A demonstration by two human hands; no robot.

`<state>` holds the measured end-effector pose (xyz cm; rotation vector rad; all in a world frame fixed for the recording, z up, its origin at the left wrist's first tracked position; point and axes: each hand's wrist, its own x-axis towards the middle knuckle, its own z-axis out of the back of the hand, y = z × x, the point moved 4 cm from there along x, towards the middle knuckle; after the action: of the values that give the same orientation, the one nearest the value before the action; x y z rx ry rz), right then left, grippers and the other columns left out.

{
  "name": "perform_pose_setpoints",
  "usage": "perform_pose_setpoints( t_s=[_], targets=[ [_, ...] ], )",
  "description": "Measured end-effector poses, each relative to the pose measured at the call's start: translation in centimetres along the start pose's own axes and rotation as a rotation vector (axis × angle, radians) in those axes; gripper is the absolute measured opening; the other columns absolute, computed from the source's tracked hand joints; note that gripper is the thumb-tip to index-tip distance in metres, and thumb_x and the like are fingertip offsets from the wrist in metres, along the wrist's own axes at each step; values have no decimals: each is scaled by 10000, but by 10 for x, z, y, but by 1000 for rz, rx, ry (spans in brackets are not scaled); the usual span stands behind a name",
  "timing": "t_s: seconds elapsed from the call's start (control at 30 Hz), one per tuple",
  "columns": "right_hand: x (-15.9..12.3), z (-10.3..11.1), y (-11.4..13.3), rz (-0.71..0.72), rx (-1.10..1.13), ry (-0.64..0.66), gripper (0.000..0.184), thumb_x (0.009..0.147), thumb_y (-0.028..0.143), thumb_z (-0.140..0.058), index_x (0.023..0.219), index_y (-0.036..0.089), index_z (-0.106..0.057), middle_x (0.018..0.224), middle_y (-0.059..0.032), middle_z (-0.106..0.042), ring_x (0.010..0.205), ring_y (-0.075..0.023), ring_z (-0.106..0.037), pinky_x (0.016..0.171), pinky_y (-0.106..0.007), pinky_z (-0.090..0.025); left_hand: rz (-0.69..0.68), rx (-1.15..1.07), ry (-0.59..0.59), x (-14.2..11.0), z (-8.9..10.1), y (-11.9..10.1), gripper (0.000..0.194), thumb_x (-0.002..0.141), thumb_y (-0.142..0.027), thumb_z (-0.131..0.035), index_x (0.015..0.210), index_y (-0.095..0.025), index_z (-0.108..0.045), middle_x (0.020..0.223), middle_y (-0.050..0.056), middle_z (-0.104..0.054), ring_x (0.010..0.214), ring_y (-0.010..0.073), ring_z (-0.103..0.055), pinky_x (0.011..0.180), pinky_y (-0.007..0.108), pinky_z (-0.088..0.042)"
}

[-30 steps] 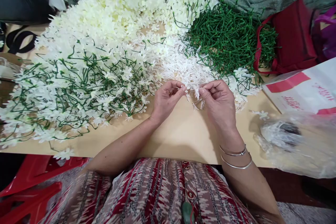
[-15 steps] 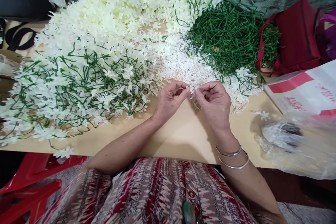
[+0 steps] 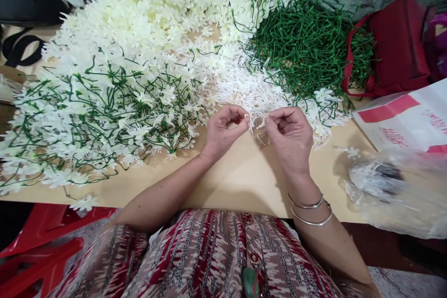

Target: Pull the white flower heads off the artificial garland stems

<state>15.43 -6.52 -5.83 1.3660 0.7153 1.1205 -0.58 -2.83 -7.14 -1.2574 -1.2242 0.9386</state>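
Observation:
My left hand (image 3: 225, 132) is pinched, thumb against forefinger, on a small white artificial-flower stamen (image 3: 247, 117) whose tip shows at the fingertips. Facing it, my right hand (image 3: 291, 137) also pinches thumb to forefinger; whatever lies between those fingertips blends with the white strands behind. A narrow gap separates the two hands. Just beyond them spreads a heap of thin white stamens (image 3: 244, 86). To the left lies a big pile of white artificial flowers on green stems (image 3: 115, 116). Bare green plastic stems (image 3: 307, 42) are heaped beyond my right hand.
Loose white petals (image 3: 150, 4) are mounded at the back. A red bag (image 3: 398, 42), a white and red paper bag (image 3: 412, 116) and a clear plastic bag (image 3: 401, 200) are on the right. A red stool (image 3: 52, 228) stands below the table's front edge.
My hands have drawn slightly apart, the right one shifting to the right. The white piece at my left fingertips now shows more clearly.

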Motion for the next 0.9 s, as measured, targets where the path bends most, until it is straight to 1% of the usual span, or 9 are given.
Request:
perform_pose_setpoints(
  t_s=[0.07, 0.13, 0.2, 0.3, 0.37, 0.47, 0.6, 0.73, 0.9],
  targets=[
    [3, 8, 4, 78, -82, -79, 106, 872, 230, -706, 895, 252, -605, 790, 11, -582, 663, -151, -533, 624, -327, -447, 5, -33, -32, 1, 2, 0, 238, 857, -393, -801, 857, -204, -657, 784, -7, -649, 707, 109, -577, 705, 254, -496],
    [4, 11, 12, 201, -184, -86, 113, 862, 232, -733, 916, 243, -634, 911, -23, -618, 754, -167, -563, 684, -348, -459, 7, -45, -29, 2, 2, -1, 235, 866, -394, -797, 861, -206, -656, 787, -8, -644, 707, 108, -572, 704, 252, -493],
    [2, 6, 19, 321, -242, 11, 154, 854, 252, -763, 967, 250, -659, 988, -38, -648, 830, -186, -596, 730, -363, -479, 5, -41, -13, 1, 2, -1, 240, 865, -398, -800, 866, -206, -657, 790, -8, -646, 713, 110, -576, 709, 255, -495],
    [-6, -9, 24, 419, -300, 187, 172, 884, 237, -740, 1034, 278, -667, 926, -15, -695, 816, -193, -635, 766, -378, -513, 18, -53, 14, 1, 1, 1, 258, 866, -417, -800, 880, -203, -656, 801, -6, -655, 731, 115, -595, 726, 262, -507],
    [-9, -14, 24, 436, -346, 199, 135, 921, 196, -688, 1023, 283, -678, 880, -5, -721, 776, -186, -652, 765, -377, -523, 25, -67, 28, 1, 1, 3, 273, 862, -429, -806, 886, -201, -658, 800, -6, -659, 729, 116, -602, 721, 264, -512],
    [-10, -13, 23, 410, -331, 140, 108, 948, 178, -661, 964, 279, -699, 880, -5, -755, 792, -181, -685, 755, -361, -536, 15, -89, 28, 1, 2, 5, 293, 852, -452, -820, 890, -198, -677, 803, -4, -678, 729, 112, -615, 715, 260, -518],
    [-8, -6, 23, 370, -279, 70, 94, 934, 169, -677, 914, 255, -708, 858, 3, -749, 801, -171, -683, 746, -341, -541, 46, -173, 45, 2, 1, 9, 315, 847, -482, -828, 938, -200, -723, 868, 9, -732, 794, 116, -676, 791, 267, -557],
    [-8, -5, 22, 354, -234, 41, 62, 927, 180, -680, 917, 239, -695, 851, 6, -731, 787, -159, -666, 705, -323, -523, 59, -224, 38, 2, 1, 13, 308, 851, -482, -826, 952, -203, -744, 869, 5, -750, 802, 115, -700, 830, 277, -581],
    [-9, -7, 17, 364, -288, 42, 53, 916, 198, -683, 896, 245, -669, 832, 14, -717, 747, -157, -641, 710, -331, -524, 44, -188, 36, 1, 1, 12, 281, 845, -459, -836, 945, -205, -769, 861, 4, -754, 784, 100, -682, 783, 239, -562]
  ],
)
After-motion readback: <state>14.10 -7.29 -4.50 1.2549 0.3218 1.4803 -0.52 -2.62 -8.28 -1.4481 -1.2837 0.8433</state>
